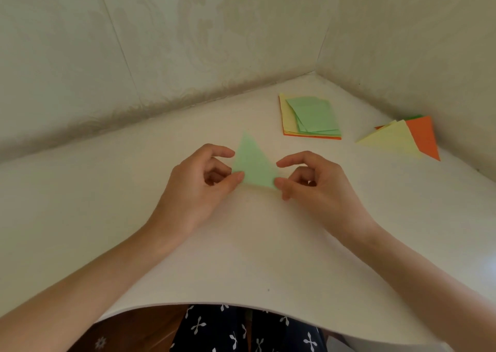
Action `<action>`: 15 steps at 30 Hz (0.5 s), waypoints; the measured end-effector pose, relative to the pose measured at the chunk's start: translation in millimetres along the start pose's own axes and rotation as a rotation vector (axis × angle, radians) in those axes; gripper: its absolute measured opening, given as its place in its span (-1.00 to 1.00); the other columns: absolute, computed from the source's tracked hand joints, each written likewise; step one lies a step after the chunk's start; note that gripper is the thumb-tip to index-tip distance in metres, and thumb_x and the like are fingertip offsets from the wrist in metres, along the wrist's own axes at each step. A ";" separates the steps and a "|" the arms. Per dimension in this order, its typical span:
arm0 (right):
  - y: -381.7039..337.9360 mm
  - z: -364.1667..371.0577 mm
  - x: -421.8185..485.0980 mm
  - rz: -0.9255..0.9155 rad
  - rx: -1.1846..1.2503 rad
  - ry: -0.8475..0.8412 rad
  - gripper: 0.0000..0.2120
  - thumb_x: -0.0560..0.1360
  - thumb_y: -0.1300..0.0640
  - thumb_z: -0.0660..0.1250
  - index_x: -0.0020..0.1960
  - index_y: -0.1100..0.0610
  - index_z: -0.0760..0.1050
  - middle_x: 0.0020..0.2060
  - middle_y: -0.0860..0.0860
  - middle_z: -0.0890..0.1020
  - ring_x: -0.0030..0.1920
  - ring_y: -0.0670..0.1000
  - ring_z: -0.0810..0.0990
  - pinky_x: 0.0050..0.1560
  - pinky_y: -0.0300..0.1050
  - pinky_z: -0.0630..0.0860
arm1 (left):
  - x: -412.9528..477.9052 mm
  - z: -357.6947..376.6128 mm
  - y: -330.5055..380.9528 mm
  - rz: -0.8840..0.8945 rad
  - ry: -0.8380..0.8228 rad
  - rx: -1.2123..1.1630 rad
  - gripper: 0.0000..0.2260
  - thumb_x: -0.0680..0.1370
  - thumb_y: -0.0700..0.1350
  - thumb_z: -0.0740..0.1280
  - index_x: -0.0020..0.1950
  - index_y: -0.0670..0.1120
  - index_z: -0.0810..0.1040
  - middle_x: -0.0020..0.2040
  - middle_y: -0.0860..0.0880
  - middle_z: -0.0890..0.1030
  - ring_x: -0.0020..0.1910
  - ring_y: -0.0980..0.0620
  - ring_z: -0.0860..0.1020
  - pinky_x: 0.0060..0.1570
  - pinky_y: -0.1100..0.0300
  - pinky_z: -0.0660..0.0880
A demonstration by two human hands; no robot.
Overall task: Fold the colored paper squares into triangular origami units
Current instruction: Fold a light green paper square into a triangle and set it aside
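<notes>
Green triangle [253, 166] apex points away, upright.

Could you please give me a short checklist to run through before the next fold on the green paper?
1. The green triangle is pinched at both lower corners, by the left hand and the right hand: ok.
2. Its tip points away from the person: ok.
3. Layers matched along the edges: cannot tell, too blurred.
4. Crease pressed sharp: cannot tell.
5. The stack of squares lies apart from the work: ok.
6. The finished triangles lie apart from the stack: ok.
</notes>
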State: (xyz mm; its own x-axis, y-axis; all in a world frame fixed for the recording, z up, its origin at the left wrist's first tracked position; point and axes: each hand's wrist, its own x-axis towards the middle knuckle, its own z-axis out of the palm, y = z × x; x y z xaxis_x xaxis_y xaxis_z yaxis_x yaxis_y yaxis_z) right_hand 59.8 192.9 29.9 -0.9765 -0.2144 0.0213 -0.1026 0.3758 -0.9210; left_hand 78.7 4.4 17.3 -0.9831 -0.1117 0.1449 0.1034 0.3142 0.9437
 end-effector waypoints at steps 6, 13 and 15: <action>10.1 6.4 -6.3 -0.086 -0.408 -0.006 -0.87 0.48 0.15 0.35 0.02 0.01 0.48 -0.40 -0.09 0.49 -0.31 -0.13 0.39 -0.29 -0.32 0.32 | -8.4 4.8 -12.0 0.655 -0.112 0.730 -0.77 0.49 -0.10 0.29 0.11 -0.10 0.59 0.02 -0.03 0.54 -0.05 0.02 0.47 -0.07 0.15 0.37; 18.1 -12.8 -23.5 -0.512 -0.870 -0.020 -0.72 0.49 0.08 0.20 0.08 0.06 0.64 -0.21 0.01 0.53 -0.19 0.09 0.42 -0.24 -0.07 0.44 | -19.6 5.7 -8.3 0.593 -0.397 0.736 -0.61 0.56 0.06 0.14 0.17 -0.12 0.61 0.07 0.01 0.58 -0.01 0.02 0.57 -0.19 0.13 0.58; 21.5 -16.7 -28.8 -0.547 -0.927 -0.022 -0.66 0.47 0.07 0.17 0.12 0.06 0.63 -0.14 0.03 0.54 -0.17 0.10 0.43 -0.22 -0.04 0.46 | -15.9 2.9 -9.9 0.589 -0.424 0.721 -0.62 0.57 0.06 0.13 0.20 -0.09 0.59 0.10 0.05 0.56 0.04 0.06 0.53 -0.07 0.17 0.52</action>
State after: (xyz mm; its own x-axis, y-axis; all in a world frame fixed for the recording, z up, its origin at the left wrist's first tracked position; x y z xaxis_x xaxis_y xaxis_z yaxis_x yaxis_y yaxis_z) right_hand 82.5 222.2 16.0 -0.7521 -0.5734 0.3250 -0.6370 0.7590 -0.1348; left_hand 92.8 5.8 4.9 -0.7922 0.5429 0.2786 0.6099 0.7194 0.3323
